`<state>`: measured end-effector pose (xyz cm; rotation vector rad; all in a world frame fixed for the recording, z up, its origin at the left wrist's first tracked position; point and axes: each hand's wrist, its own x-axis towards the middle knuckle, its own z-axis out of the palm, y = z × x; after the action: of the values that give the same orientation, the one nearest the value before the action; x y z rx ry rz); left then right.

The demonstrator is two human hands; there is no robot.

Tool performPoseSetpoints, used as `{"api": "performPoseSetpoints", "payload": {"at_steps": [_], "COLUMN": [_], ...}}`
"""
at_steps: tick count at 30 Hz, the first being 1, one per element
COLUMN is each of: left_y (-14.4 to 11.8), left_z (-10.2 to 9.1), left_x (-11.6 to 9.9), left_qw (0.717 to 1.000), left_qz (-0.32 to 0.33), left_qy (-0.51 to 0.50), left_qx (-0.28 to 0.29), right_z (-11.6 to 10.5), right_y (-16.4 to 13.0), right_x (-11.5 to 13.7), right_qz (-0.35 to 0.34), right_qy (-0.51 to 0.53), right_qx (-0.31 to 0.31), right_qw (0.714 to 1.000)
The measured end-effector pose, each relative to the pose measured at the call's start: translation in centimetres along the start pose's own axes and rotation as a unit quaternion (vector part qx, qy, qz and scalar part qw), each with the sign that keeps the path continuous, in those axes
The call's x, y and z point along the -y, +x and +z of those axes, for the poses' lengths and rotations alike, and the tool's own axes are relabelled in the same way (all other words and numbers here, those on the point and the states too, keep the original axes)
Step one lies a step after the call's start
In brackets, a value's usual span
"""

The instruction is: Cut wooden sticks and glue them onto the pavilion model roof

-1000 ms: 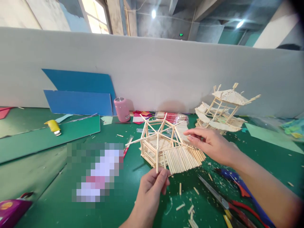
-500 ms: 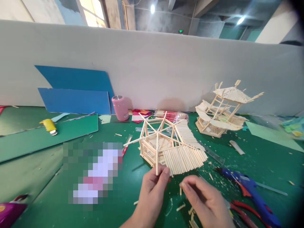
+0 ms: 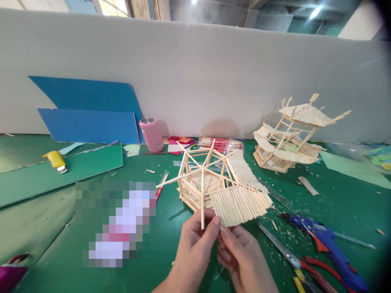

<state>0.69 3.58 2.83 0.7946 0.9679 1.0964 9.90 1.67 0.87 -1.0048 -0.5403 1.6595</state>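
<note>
Head view: while both of my hands meet low at the near edge, everything sits just beyond my fingertips.
Stick roof frame (image 3: pixel 214 185): on the green tabletop (image 3: pixel 61 228), straight ahead and touching my fingers; its slatted panel (image 3: pixel 241 201) fans out to the right.
Long axis: one upright rib stick (image 3: pixel 202 199) runs from the hub straight down toward me.
Left hand (image 3: pixel 195 244): the nearer one to that rib, thumb and forefinger pinching its lower end, other fingers curled.
Right hand (image 3: pixel 244 254): pressed up beside the left, fingertips closed under the panel's near edge; whether it pinches a loose stick I cannot tell.
Right of my hands: blue glue gun (image 3: pixel 324 240) and red-handled cutters (image 3: pixel 302 266), apart from both hands.
Far side: finished stick pavilion (image 3: pixel 290 138), pink cup (image 3: pixel 151 135), blue boards (image 3: pixel 88 110) against the wall.
</note>
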Motion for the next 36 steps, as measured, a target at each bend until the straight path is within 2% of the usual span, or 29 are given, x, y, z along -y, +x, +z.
{"api": "performPoseSetpoints", "payload": {"at_steps": [7, 16, 24, 31, 36], "left_y": [0.1, 0.43, 0.49, 0.88, 0.61], "left_z": [-0.34, -0.1, 0.18, -0.01, 0.33], "left_x": [0.36, 0.43, 0.19, 0.26, 0.18], "left_qw": [1.0, 0.998, 0.997, 0.998, 0.996], "left_qz": [-0.006, 0.007, 0.01, 0.035, 0.049], "left_qy": [-0.023, -0.037, -0.051, -0.025, 0.009], "left_qx": [0.011, -0.051, -0.05, -0.047, -0.079], "right_z": [0.12, 0.04, -0.05, 0.75, 0.78], "right_y": [0.08, 0.1, 0.02, -0.37, -0.28], "right_x": [-0.17, -0.44, -0.55, -0.53, -0.58], "right_qz": [0.012, 0.015, -0.008, -0.032, -0.028], "right_qy": [0.027, 0.019, -0.013, -0.041, -0.057], "right_qx": [0.003, 0.005, 0.019, -0.031, -0.045], "right_qw": [1.0, 1.0, 1.0, 0.998, 0.997]}}
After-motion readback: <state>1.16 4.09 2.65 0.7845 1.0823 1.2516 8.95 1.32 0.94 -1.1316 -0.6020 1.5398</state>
